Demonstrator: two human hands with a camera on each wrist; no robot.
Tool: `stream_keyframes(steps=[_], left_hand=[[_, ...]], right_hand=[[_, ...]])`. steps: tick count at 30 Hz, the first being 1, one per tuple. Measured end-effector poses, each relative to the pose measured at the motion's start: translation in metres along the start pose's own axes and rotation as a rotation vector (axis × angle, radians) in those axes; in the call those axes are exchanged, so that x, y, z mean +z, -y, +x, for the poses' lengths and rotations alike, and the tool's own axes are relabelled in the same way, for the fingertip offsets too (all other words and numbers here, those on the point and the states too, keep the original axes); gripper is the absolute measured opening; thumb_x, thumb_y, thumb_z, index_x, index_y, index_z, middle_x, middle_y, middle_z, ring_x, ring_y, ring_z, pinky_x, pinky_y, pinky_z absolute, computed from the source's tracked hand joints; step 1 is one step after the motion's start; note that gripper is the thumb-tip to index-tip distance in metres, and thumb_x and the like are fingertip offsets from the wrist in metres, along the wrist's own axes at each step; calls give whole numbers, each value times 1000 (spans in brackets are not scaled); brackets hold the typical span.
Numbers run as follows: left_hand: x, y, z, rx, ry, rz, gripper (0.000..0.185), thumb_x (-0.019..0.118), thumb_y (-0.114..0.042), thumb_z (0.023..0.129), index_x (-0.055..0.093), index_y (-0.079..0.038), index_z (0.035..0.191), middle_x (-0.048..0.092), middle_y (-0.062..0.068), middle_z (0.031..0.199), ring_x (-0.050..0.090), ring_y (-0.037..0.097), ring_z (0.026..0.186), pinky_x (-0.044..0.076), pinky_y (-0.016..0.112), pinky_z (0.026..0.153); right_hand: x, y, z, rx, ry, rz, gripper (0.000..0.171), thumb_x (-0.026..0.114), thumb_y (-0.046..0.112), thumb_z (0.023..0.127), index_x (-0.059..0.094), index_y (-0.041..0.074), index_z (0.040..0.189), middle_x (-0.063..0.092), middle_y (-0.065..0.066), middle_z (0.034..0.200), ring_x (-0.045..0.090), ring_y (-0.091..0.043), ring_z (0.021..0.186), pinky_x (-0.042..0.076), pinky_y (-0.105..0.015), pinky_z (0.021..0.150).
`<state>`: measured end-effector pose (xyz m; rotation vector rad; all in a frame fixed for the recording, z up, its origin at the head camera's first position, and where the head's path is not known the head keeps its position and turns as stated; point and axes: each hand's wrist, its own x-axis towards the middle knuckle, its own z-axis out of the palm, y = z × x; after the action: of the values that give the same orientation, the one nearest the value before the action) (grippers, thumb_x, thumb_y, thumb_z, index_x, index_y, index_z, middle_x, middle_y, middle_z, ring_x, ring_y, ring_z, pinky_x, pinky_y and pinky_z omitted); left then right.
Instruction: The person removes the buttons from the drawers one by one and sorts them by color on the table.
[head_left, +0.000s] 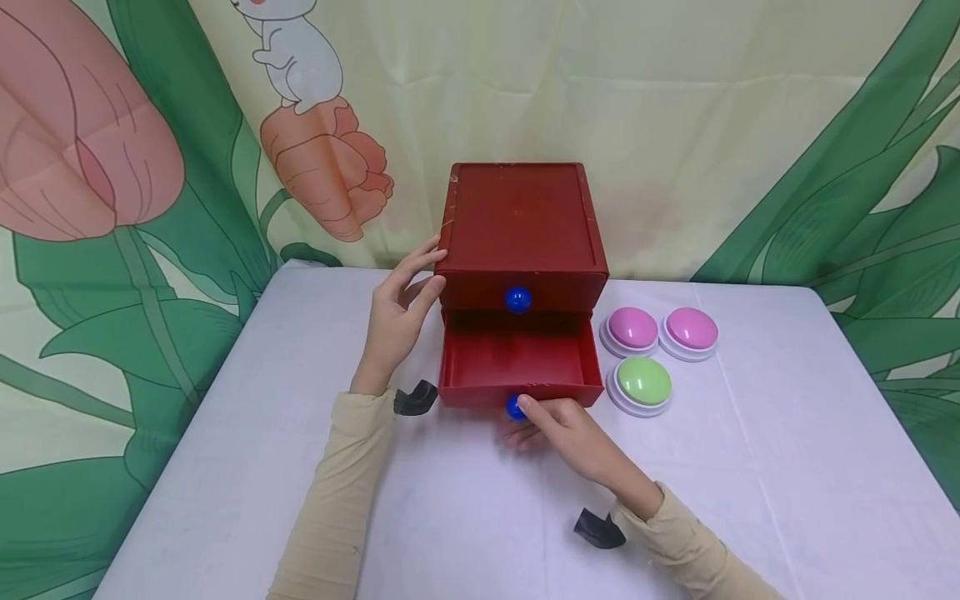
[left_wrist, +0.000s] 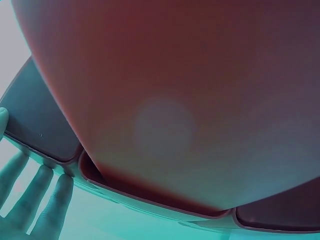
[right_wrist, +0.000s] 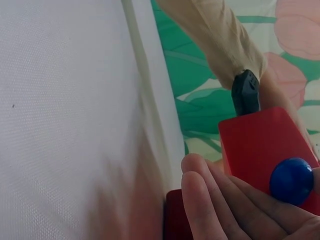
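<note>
I can read no words, numbers or labels anywhere: not on my red box (head_left: 521, 225), buttons (head_left: 642, 381) or backdrop (head_left: 112, 208).

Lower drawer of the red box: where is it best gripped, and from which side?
Best by the blue knob on the front of the lower drawer, approached from the front. It is the only part that protrudes. The right hand already has fingers there, while the left hand steadies the red box.

**Long sleeves and black wrist clips**

Both arms wear soft beige sleeves (head_left: 337, 492) that reach the wrists. A small black curved clip (head_left: 414, 398) sits at the left wrist. Another black clip (head_left: 597, 529) sits at the right wrist, lower right.
</note>
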<state>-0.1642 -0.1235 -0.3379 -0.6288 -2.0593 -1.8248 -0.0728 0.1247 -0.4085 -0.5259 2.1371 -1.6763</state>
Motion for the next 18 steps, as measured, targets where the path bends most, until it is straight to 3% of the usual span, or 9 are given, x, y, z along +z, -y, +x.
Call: stream_keyframes(steps=[10, 18], left_hand=[[0, 0, 0, -2, 0, 0, 37, 59, 1, 97, 58, 3, 133, 49, 11, 149, 47, 21, 136, 49, 36, 104], [0, 0, 0, 2, -1, -1, 37, 59, 1, 97, 58, 4, 133, 49, 12, 149, 48, 21, 136, 50, 30, 102]], right_hand=[[0, 0, 1, 1, 2, 11, 46, 43, 28, 107, 65, -11, 118, 72, -25, 103, 73, -37, 87, 61, -33, 78], [0, 1, 1, -9, -1, 17, 46, 43, 27, 107, 65, -11, 118, 71, -27, 105, 73, -38, 88, 61, -35, 79]])
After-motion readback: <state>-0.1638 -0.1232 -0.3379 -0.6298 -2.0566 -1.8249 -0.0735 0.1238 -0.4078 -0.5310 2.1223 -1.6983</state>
